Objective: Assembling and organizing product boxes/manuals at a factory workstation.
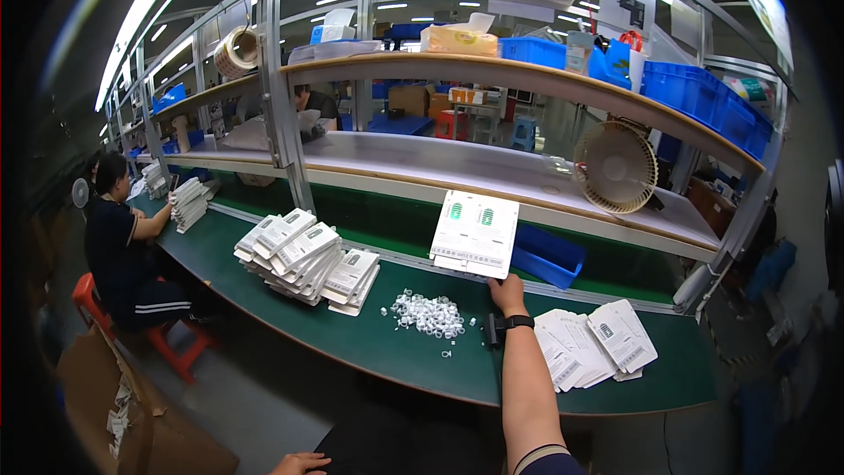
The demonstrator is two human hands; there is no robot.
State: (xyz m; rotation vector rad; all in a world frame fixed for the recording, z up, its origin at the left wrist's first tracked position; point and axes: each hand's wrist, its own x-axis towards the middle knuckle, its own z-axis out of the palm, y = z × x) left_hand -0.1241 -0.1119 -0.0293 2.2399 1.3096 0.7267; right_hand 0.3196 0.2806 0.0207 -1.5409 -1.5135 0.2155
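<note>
Far to the left of the heap of small white rings [428,314], and lower than it, stands a cardboard box [185,442] with pale scraps inside. Also far left of the heap, a co-worker in dark clothes [119,237] sits on a red stool [183,354], one arm reaching toward stacks of white packets [186,206] at that end of the green table [369,334]. Left of the heap and nearer the wearer, the left hand [303,464] lies at the lower edge, partly cut off; I cannot tell whether its fingers hold anything. Just left of the heap are large, uneven piles of flat white packets [303,251]. The heap itself lies loose on the table, some rings strayed from it. Beyond the heap and to its right, a printed white packet [475,233] is tilted up, its face toward the wearer. The right hand [507,296], right of the heap, grips that packet at its near edge; a dark band [512,324] circles the wrist. Farther right, a blue bin [538,273] sits beyond the heap, and a fanned-out set of white packets [624,334] lies about level with it.
</note>
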